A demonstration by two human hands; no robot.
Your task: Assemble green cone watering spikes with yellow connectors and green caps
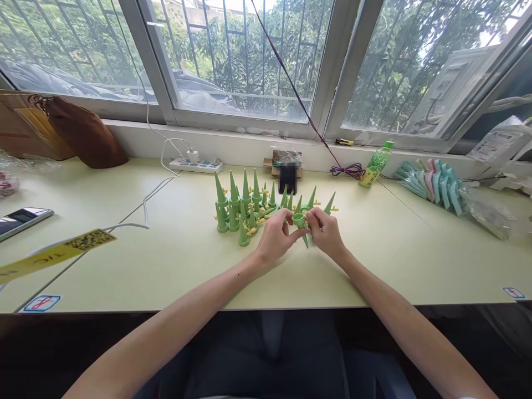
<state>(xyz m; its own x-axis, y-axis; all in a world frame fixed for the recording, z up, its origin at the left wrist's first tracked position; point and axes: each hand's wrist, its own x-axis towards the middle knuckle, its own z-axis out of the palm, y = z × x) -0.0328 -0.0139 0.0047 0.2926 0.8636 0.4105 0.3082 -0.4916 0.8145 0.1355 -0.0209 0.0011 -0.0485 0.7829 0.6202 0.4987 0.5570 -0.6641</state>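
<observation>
Green plastic makes up the cone (298, 219) held between both hands, above the near middle of the pale surface (187, 271). Its hollow wide end faces up and its point slants down toward the near edge. The left hand (276, 235) has the cone between thumb and fingers from the left, the thumb reaching across under the rim; the right hand (325, 230) pinches close in at the right side of the rim. Whether the right fingertips also grip some small part — I cannot tell, since they cover it.

For work this fine, the left hand would do best as a steady clamp on the body, leaving the right to make small, straight adjustments at the rim. Light pressure seems wise — thin plastic might flex or slip if squeezed hard. Tilting the hollow end toward the eyes should help with lining up.

Elbow room matters too: standing green cones (243, 233) crowd just left of the hands, with yellow pieces (250, 232) among them, and more cones stand beyond. Lifting slightly toward the near edge would lower the risk of toppling one.
</observation>
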